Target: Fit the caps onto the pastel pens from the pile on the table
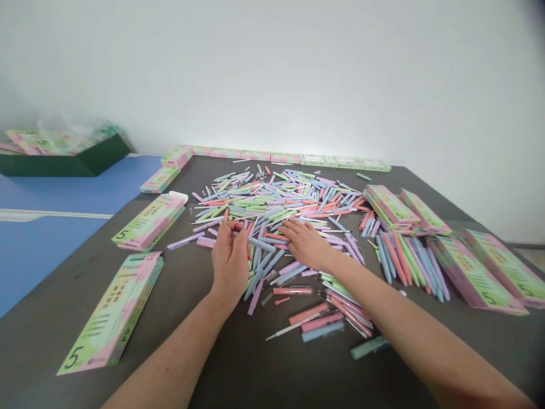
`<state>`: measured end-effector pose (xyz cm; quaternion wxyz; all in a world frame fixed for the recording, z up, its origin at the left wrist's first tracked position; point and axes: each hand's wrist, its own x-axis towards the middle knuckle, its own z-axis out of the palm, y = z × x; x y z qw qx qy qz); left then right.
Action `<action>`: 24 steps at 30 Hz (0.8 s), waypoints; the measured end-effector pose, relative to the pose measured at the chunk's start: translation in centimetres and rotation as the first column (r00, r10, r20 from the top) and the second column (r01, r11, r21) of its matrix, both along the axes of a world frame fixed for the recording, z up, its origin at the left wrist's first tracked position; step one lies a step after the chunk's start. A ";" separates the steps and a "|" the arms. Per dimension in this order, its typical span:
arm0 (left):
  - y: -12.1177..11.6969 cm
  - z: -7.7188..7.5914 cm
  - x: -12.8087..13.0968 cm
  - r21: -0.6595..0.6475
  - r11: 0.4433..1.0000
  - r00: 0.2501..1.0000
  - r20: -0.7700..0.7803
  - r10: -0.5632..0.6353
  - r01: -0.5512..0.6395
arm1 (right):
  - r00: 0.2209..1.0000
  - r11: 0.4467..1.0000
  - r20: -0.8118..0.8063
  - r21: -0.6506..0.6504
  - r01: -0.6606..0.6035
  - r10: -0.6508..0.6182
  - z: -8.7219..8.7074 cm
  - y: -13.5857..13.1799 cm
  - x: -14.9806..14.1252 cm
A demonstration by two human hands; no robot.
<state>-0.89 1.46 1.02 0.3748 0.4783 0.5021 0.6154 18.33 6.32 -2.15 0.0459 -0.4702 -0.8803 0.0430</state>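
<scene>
Left fingers [226, 234] pinched on pale blue pen [260, 243] at near edge of loose pen heap [272, 207]; right fingers [293, 230] flat, together, resting on heap. Heap spread thin on dark surface [179, 324], likely keeping single pens pickable; green-pink boxes [149, 222] beside heap.

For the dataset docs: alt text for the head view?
Two hands over a heap of pastel pens on a dark table: the left hand holds a pale blue pen, the right hand rests on the heap. Green-and-pink boxes lie nearby.
</scene>
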 end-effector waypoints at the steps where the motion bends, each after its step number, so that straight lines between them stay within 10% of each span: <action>1: 0.0 0.0 0.0 -0.004 1.000 1.000 -0.002 -0.001 0.001 | 1.000 1.000 -0.003 -0.005 -0.002 0.002 -0.1 -0.2 0.4; 14: -0.3 0.1 0.1 -0.015 1.000 1.000 -0.008 -0.026 0.026 | 0.998 0.995 -0.044 -0.096 0.042 -0.046 0.1 -3.5 5.4; 24: -0.3 0.0 0.1 -0.011 0.999 1.000 -0.001 -0.030 0.030 | 0.921 0.957 -0.260 -0.100 0.274 -0.291 1.2 -0.6 6.9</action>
